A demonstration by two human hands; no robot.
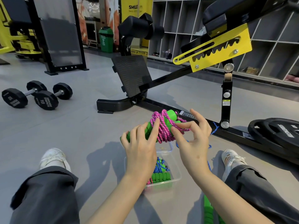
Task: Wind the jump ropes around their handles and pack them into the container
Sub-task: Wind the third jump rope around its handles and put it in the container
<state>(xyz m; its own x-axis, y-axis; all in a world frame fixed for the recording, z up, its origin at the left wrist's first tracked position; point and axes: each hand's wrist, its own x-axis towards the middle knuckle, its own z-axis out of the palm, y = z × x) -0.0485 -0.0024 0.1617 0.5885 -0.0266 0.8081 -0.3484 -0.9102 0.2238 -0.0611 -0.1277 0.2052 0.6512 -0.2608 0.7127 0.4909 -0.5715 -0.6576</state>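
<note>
My left hand point(139, 139) grips the two green foam handles point(169, 118) of a jump rope, its thumb pressing on the pink cord point(159, 128) wound around them. My right hand point(192, 136) pinches a strand of that pink cord at the bundle's right side, its other fingers spread. Both hands hover above a clear plastic container point(176, 173) on the floor between my legs. Inside it lies a packed rope with green handles and blue cord point(159, 172). Another green handle point(208, 210) lies on the floor near my right leg, with blue cord point(210, 165) running up from it.
A black and yellow adjustable bench frame point(161, 81) stands just beyond the hands. Weight plates point(278, 131) lie at the right. Two dumbbells point(37, 97) sit on the grey floor at the left. My shoes point(53, 157) flank the container.
</note>
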